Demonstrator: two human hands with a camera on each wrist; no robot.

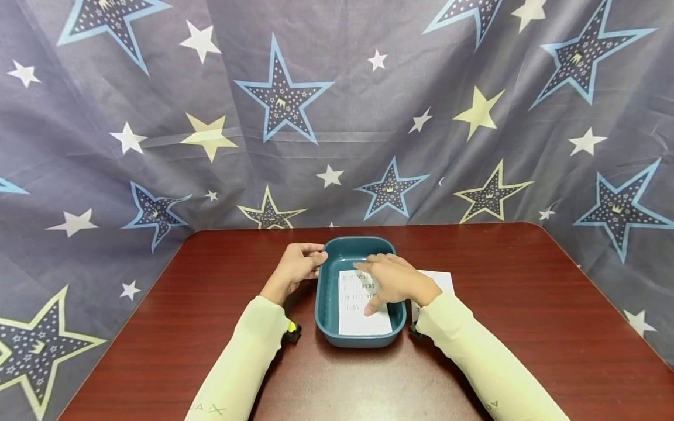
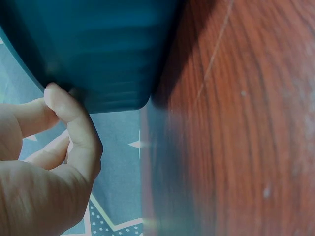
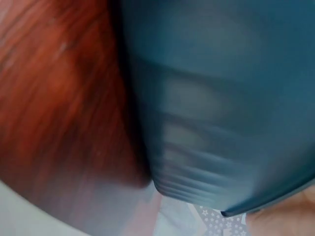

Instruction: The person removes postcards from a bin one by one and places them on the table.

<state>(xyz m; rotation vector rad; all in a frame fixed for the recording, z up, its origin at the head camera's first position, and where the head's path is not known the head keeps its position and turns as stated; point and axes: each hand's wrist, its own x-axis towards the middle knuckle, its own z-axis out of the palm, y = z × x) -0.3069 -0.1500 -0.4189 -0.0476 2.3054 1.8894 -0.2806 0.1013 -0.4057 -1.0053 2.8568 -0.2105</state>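
A teal rectangular plastic basin [image 1: 327, 304] stands on the table, with a white paper card [image 1: 363, 324] printed with dark characters inside it. My left hand [image 1: 296, 266] holds the basin's far left rim. In the left wrist view, the thumb and fingers [image 2: 74, 118] meet close to that rim, against the outer wall. Over the card, my right hand [image 1: 392, 280] hovers inside the basin's outline, thumb spread away from the extended fingers, and covers part of the print. The right wrist view shows mostly the basin's ribbed outer wall [image 3: 197, 108], with a bit of the hand at the lower right.
A second white paper [image 1: 439, 280] lies on the table right of the basin, partly under my right forearm. The reddish-brown wooden table [image 1: 210, 304] reaches back to a grey curtain [image 1: 337, 128] patterned with stars. Black wrist devices show beneath both sleeves.
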